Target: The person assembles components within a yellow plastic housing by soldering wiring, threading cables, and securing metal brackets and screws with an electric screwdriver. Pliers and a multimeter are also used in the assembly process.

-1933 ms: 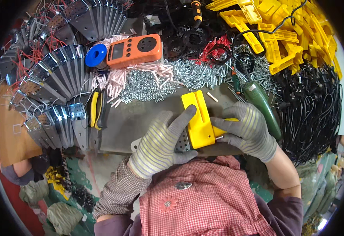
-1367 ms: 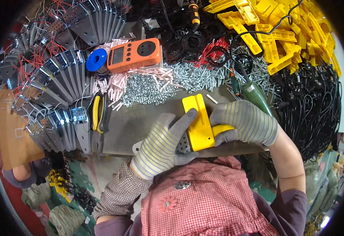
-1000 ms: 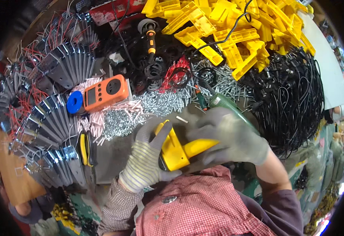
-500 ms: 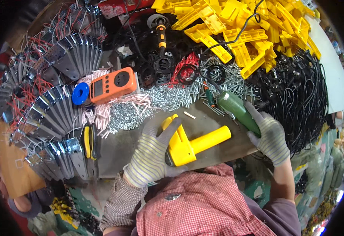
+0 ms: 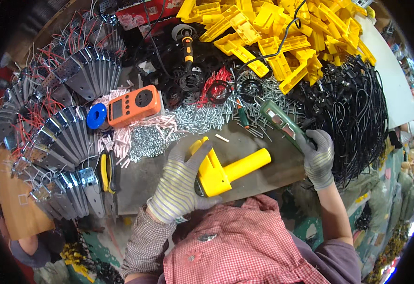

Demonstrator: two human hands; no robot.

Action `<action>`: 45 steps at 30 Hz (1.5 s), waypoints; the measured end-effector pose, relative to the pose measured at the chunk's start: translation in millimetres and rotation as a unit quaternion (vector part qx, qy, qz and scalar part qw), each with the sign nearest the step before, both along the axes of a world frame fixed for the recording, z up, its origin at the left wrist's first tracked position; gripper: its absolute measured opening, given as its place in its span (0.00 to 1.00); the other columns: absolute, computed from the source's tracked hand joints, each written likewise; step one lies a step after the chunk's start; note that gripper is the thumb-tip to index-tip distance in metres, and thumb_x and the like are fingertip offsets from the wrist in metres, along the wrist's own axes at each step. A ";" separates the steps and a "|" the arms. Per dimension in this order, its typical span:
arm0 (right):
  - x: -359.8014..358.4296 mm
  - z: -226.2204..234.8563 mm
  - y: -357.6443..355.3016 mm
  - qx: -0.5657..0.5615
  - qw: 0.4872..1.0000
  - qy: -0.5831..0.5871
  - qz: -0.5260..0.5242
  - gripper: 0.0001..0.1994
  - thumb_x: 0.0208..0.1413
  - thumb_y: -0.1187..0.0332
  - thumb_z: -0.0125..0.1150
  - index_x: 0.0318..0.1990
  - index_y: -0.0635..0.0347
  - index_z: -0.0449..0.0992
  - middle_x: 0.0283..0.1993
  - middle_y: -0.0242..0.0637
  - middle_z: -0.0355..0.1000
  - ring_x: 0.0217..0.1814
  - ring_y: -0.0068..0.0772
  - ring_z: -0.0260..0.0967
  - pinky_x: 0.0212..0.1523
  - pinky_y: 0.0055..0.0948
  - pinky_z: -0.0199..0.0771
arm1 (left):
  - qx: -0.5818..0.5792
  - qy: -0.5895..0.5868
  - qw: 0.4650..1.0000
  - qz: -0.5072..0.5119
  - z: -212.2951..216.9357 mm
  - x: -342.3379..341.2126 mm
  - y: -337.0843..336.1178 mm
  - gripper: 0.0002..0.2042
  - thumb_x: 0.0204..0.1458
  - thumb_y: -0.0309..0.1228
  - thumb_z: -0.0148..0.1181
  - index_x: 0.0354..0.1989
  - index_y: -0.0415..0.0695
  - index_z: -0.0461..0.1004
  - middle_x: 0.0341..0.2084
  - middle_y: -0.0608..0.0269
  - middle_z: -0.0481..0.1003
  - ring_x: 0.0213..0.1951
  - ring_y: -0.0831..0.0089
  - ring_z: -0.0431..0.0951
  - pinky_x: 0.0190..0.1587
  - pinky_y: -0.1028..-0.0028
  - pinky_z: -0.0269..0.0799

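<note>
On bench: two gloved hands (image 5: 181, 184) (image 5: 319, 158), one yellow housing (image 5: 226, 168).

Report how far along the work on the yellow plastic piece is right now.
Done: the yellow plastic housing lies assembled-looking on the grey bench top, away from the pile of yellow parts. In hand: the left hand pins the housing down while the right hand closes on the green power screwdriver. Left: the screwdriver has not yet touched the housing; loose screws lie beside it.
</note>
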State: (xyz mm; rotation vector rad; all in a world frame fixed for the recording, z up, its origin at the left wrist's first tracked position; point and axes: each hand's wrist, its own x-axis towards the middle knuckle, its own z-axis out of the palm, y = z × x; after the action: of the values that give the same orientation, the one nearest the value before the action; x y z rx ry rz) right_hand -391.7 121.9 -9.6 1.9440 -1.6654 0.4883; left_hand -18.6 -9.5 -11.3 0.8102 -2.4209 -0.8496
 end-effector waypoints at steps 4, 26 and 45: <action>2.2 2.4 -3.4 0.029 0.999 -0.005 0.040 0.20 0.47 0.74 0.75 0.49 0.42 0.88 0.41 0.38 0.75 0.41 0.43 0.76 0.36 0.41 0.78 | 0.002 -0.002 1.000 0.002 -1.7 1.0 -0.4 0.62 0.24 0.46 0.90 0.77 0.51 0.64 0.69 0.41 0.61 0.69 0.40 0.67 0.72 0.48 0.66; 13.4 53.3 -49.9 0.140 0.500 -0.853 0.054 0.38 0.65 0.47 0.63 0.77 0.54 0.60 0.43 0.44 0.78 0.30 0.34 0.77 0.29 0.30 0.80 | 0.000 0.003 1.000 0.004 -0.8 6.4 -0.1 0.57 0.30 0.51 0.87 0.73 0.43 0.66 0.67 0.39 0.63 0.67 0.37 0.67 0.71 0.47 0.65; 77.0 -5.6 -75.3 -0.047 0.186 -0.949 0.252 0.24 0.67 0.44 0.61 0.56 0.53 0.77 0.30 0.24 0.64 0.32 0.26 0.63 0.56 0.40 0.70 | 0.029 -0.001 1.000 -0.004 -10.4 -2.4 -5.6 0.57 0.30 0.48 0.88 0.76 0.53 0.66 0.70 0.41 0.61 0.70 0.38 0.64 0.73 0.46 0.64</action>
State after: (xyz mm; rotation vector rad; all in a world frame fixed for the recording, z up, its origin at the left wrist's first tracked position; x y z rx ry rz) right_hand -314.7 46.7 -15.2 -0.2488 0.4175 -1.9226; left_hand -20.9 -15.1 -21.7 0.8233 -2.4130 -0.9260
